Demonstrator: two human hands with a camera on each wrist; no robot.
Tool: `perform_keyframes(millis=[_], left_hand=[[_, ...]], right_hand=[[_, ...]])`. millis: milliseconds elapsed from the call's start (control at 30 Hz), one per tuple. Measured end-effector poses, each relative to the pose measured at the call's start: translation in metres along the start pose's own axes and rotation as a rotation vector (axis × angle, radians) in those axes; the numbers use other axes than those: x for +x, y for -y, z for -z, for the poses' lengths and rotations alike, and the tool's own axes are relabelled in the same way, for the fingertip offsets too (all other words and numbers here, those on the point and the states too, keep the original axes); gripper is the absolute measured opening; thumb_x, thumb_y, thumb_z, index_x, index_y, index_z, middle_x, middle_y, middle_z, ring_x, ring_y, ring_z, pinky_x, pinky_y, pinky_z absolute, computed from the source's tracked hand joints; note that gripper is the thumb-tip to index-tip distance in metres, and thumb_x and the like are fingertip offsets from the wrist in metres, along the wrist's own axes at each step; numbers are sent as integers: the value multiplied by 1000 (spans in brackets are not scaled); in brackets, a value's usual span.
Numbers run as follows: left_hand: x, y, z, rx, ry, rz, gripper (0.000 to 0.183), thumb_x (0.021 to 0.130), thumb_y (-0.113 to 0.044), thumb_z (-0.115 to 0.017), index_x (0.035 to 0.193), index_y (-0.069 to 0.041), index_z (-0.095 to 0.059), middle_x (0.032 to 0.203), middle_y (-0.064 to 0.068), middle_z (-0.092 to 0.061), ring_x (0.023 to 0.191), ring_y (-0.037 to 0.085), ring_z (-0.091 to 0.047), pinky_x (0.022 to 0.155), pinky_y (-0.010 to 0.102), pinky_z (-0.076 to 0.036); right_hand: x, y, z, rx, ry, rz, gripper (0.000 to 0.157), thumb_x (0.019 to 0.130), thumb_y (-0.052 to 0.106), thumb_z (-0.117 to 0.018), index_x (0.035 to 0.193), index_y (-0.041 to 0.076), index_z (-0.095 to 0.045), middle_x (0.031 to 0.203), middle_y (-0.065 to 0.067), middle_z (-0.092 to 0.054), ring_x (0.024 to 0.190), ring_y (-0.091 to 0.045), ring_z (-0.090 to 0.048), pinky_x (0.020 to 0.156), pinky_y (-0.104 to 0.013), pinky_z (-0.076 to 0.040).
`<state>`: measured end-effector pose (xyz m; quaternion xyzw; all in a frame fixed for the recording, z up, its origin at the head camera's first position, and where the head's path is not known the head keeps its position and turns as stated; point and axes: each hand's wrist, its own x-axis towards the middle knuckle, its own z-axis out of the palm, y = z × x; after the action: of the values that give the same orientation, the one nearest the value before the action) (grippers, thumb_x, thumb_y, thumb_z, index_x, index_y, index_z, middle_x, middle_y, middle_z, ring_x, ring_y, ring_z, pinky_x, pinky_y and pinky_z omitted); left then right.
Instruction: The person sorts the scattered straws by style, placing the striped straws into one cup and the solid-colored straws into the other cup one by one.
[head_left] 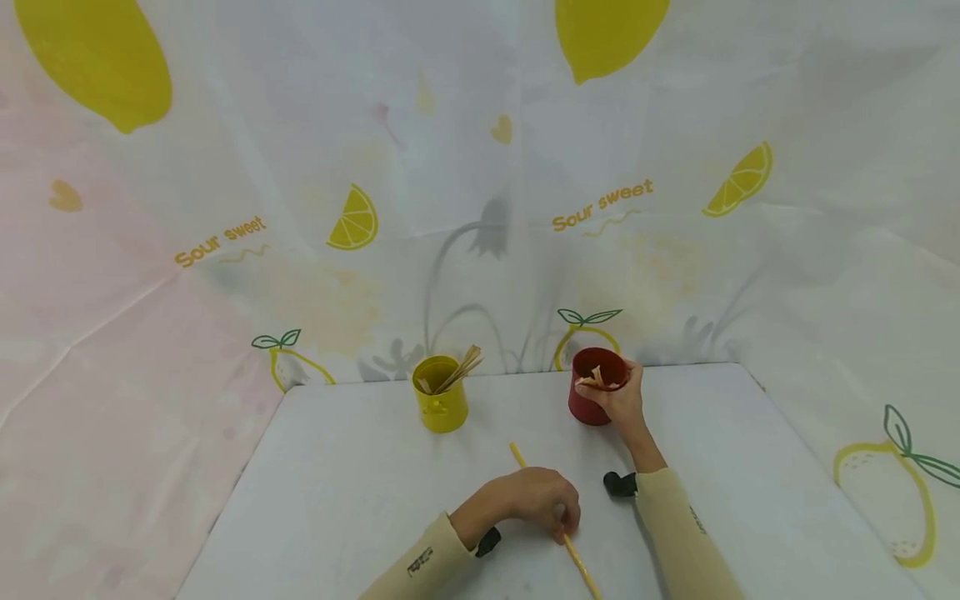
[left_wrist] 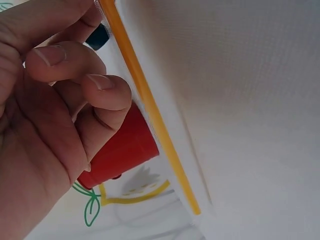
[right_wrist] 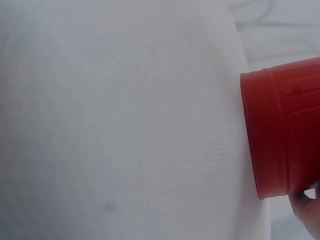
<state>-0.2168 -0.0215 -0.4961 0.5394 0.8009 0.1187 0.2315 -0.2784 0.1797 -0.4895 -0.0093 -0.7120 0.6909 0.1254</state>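
Note:
My left hand (head_left: 536,498) pinches a thin yellow stick (head_left: 581,567), which looks like a drinking straw and slants across the white tabletop. In the left wrist view the stick (left_wrist: 155,117) runs past the curled fingers (left_wrist: 107,95). Farther back, my right hand (head_left: 621,404) grips a red bucket (head_left: 588,410) by its rim and side. Crumpled pale strips (head_left: 597,379) show inside that bucket. The right wrist view has the red bucket (right_wrist: 280,135) at its right edge, with part of a finger (right_wrist: 306,212) against it.
A yellow bucket (head_left: 444,417) stands at the back left, with several thin pale sticks (head_left: 463,367) leaning in it. The white table (head_left: 337,492) ends against a lemon-printed cloth (head_left: 450,275). Black wrist devices (head_left: 619,484) sit at both cuffs.

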Motion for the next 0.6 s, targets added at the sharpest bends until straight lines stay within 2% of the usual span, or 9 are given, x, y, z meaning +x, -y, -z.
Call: perform_keyframes(millis=[133,333,600], left_hand=[[-1,-1,5,-30,-17,-4,9,83,-16,-80,88,-21,-74,79,-20,-60,77,-3,-50,73,13,-40],[-4,0,11,-55,-52,-42,8,84,-16,-79,88,-20,-74,80,-19,-60,76,-4,-50,74,11,-40],[-8,4,20,-74,-134,-77,9,83,-14,-80,90,-17,-75,82,-19,-64,77,-7,-52,76,9,-42]], right_hand=[[-1,3,-1,-6,-4,17,86,79,5,-81,141,-1,-20,146,-22,-34,133,-33,-34,108,-51,-34],[2,0,-1,-9,-5,-2,87,79,4,-81,141,-1,-19,147,-22,-33,134,-34,-32,108,-52,-34],[18,-32,1,6,-40,-31,91,76,8,-85,140,5,-21,146,-16,-35,133,-29,-34,109,-48,-33]])
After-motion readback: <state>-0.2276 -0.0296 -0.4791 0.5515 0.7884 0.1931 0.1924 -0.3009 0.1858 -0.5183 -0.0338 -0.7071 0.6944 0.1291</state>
